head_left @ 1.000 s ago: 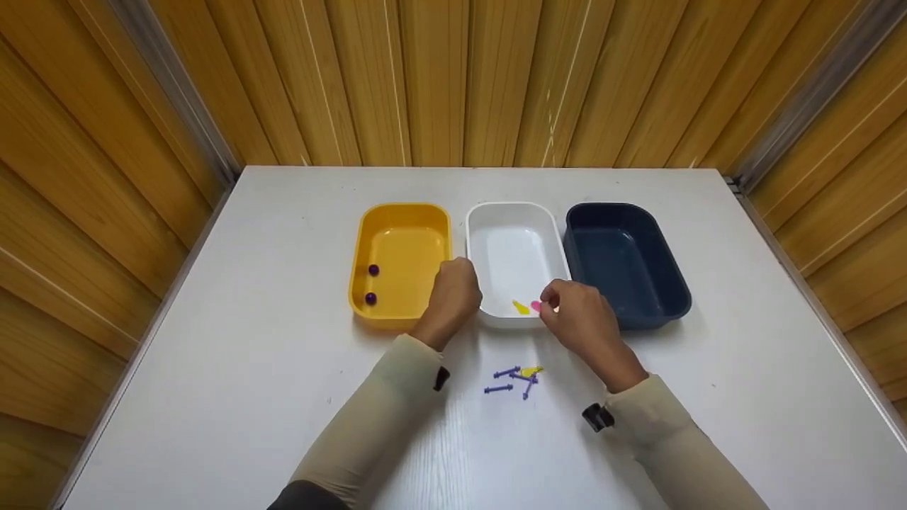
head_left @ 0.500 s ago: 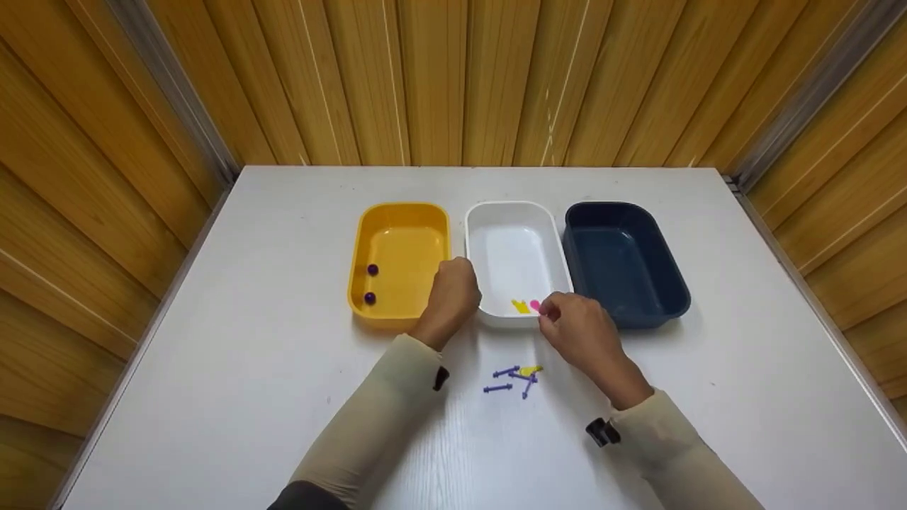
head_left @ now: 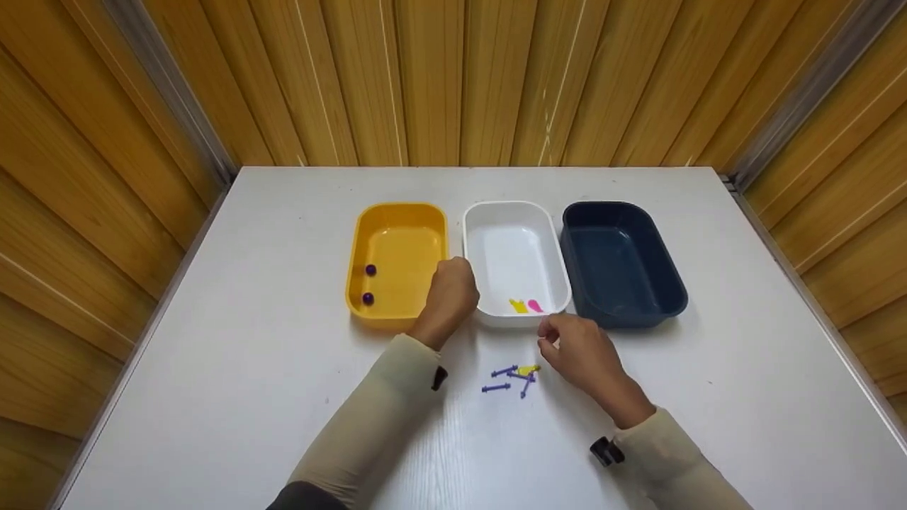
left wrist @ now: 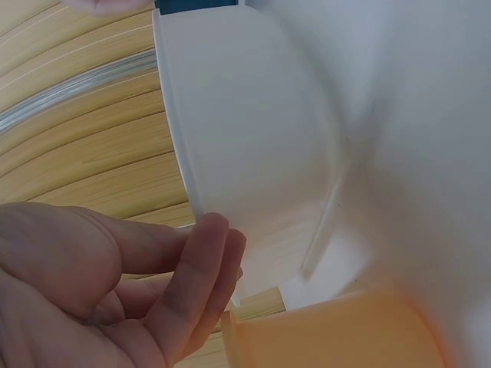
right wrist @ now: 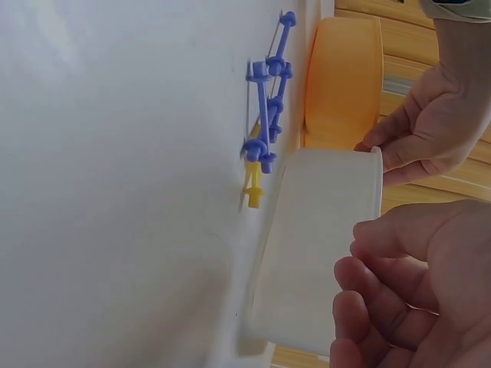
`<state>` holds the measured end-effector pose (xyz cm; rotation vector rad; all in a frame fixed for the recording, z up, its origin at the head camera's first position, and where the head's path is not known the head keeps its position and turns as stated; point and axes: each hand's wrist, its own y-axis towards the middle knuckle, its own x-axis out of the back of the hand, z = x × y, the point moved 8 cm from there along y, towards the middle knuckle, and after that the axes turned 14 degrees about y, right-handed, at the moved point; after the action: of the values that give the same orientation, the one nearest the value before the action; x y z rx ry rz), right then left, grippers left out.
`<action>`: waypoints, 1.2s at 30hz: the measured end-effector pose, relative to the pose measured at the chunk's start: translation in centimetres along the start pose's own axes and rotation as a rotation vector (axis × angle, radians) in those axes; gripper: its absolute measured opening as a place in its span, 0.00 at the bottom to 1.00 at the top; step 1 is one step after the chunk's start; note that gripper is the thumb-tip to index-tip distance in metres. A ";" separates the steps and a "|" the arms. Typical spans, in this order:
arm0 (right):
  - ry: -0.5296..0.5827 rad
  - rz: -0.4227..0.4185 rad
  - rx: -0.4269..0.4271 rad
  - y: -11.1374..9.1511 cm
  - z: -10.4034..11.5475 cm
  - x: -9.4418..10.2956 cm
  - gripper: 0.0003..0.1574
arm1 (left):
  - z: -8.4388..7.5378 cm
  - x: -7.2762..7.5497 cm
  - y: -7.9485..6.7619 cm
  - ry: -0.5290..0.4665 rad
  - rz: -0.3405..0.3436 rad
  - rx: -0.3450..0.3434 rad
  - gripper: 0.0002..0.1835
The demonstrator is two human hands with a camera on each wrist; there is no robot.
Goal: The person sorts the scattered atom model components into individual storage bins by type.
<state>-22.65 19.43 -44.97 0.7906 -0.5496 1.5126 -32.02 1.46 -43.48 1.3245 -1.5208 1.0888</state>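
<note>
In the head view my left hand (head_left: 452,296) is at the near left side of the white box (head_left: 516,320), its thumb and fingers pinching the rim; the left wrist view shows these fingers (left wrist: 201,264) up close. My right hand (head_left: 582,350) hovers just in front of the same box, fingers loosely bent and holding nothing. Inside the box lie a yellow piece (head_left: 518,306) and a pink drop-shaped piece (head_left: 535,306). On the table before it, several purple rods with knobbed ends (head_left: 496,387) lie around another yellow piece (head_left: 528,370).
Left of the white box stands a yellow box (head_left: 404,248) with two dark purple balls (head_left: 370,270). A dark blue box (head_left: 623,269) stands to its right. All rest on a white table (head_left: 283,283) with wood-look panels (head_left: 425,85) behind it.
My right hand has drawn back from inside the white box toward me, leaving the pink piece lying beside the yellow one. The left hand has stayed at the box's rim.
</note>
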 end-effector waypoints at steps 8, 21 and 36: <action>-0.026 0.046 0.003 -0.3 -0.3 -0.4 0.06 | -0.2 0.4 -0.2 0.010 -0.072 -0.033 0.09; -0.054 0.196 -0.015 -0.7 -0.7 -2.1 0.12 | -0.1 0.2 -0.1 0.028 -0.008 -0.001 0.10; -0.089 0.251 0.045 -1.1 -0.6 -3.6 0.14 | -0.1 0.1 -0.2 -0.010 -0.008 -0.003 0.10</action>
<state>-21.76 17.66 -48.20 0.8514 -0.7040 1.7311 -31.87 1.49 -43.33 1.3351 -1.5222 1.0763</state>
